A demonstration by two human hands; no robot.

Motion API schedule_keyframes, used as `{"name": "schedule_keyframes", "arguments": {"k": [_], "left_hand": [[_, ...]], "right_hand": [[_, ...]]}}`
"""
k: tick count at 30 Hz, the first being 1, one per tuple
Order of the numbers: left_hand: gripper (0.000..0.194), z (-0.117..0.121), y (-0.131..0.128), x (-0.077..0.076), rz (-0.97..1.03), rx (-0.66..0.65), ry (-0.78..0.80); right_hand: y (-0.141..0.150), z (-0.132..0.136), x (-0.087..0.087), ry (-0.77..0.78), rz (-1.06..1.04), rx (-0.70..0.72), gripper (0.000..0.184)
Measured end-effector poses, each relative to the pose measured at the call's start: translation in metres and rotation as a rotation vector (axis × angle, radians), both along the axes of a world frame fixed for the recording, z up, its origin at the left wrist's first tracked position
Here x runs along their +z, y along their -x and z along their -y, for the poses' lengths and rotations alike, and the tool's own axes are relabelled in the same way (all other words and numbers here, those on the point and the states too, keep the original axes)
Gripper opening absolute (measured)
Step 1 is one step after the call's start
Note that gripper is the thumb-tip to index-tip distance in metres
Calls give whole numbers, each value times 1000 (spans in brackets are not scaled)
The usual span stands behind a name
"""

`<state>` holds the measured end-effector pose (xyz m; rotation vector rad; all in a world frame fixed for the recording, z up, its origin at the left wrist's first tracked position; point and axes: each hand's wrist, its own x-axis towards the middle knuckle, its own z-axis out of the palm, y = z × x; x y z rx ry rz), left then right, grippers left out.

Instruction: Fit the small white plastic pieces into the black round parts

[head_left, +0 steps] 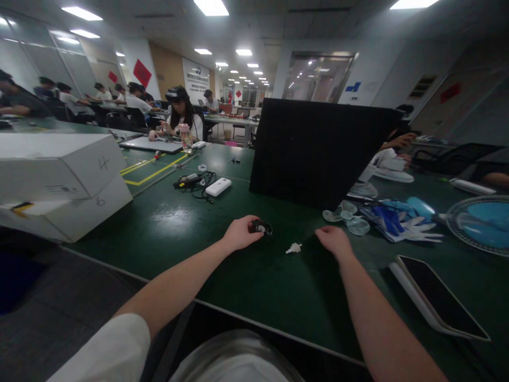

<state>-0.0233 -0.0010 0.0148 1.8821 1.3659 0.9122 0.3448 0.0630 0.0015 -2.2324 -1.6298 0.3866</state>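
My left hand (240,233) is closed around a small black part (262,228) with a pale round piece in its middle, just over the green table. Its exact kind is too small to tell. To the right, my right hand (332,240) is near the tabletop with its fingers curled together. Whatever those fingers hold, if anything, is hidden. Between both hands lies a small white stepped piece (294,248), nearer to the right hand and touched by neither.
A black panel (314,154) stands upright ahead. White boxes (91,164) are stacked at left. A power bank-like white block (218,187) lies by black cables (194,181). Gloves (397,223), a phone (437,292) and a fan (483,225) are at right. A person (185,116) sits opposite.
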Motion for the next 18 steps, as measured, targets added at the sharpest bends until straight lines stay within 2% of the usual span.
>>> {"name": "schedule_keyframes", "arguments": {"k": [4,6,10,13,16,18], "left_hand": [[53,-1,-1,-1,-8,13,10],[53,-1,-1,-1,-15,20,11],[53,-2,0,-2,-42,29,-13],[52,-4,-2,-5,-73,43,-31],[53,-6,-4,-9,-94,64,-48],[53,-6,-6,-11,-98,59,-54]], "right_hand": [[14,6,10,67,88,85,30],[24,14,19,61,87,185,30],[53,41,40,17,-13,657,34],[78,63,53,11,92,874,29],[94,75,57,105,270,843,36],[99,76,56,140,343,783,32]]}}
